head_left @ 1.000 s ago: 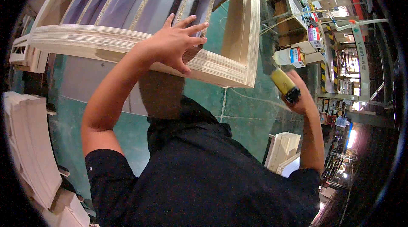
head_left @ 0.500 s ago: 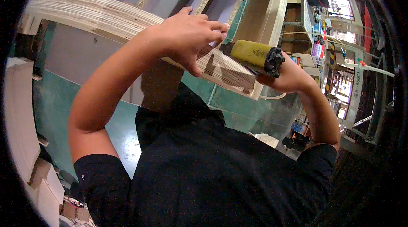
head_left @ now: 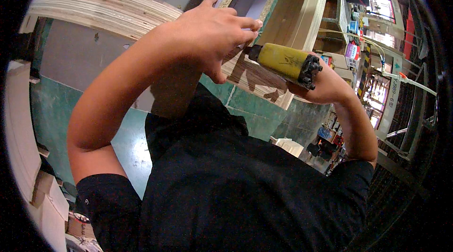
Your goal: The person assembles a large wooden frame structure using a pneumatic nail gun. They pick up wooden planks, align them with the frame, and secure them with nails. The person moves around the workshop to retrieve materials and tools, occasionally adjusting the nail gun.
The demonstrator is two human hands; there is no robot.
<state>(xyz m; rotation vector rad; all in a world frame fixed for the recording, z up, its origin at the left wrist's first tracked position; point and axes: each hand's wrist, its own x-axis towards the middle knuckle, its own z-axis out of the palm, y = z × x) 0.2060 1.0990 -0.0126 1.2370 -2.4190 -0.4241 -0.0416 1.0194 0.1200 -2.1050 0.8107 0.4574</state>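
Observation:
A large plywood frame [head_left: 94, 9] with layered edges stands in front of me, with purple-grey panels behind it. My left hand [head_left: 207, 35] lies over the frame's lower rail, fingers curled on top and thumb below, its fingertips close to the tool's tip. My right hand [head_left: 325, 87] grips a yellow power tool [head_left: 283, 61] with a black end cap. The tool's dark nose points at the rail right beside my left fingertips. Whether something small sits between those fingers is hidden. My black shirt fills the lower part of the view.
Stacks of pale boards [head_left: 23, 124] stand at the left on a green floor [head_left: 56, 106]. More light boards [head_left: 288, 146] lie below the frame. Workshop shelves and racks [head_left: 358, 30] with boxes and cables crowd the right side.
My right hand has brought the yellow tool from far right up to the frame rail. My left hand's spread fingers have closed together near the tool's tip. The view has moved closer.

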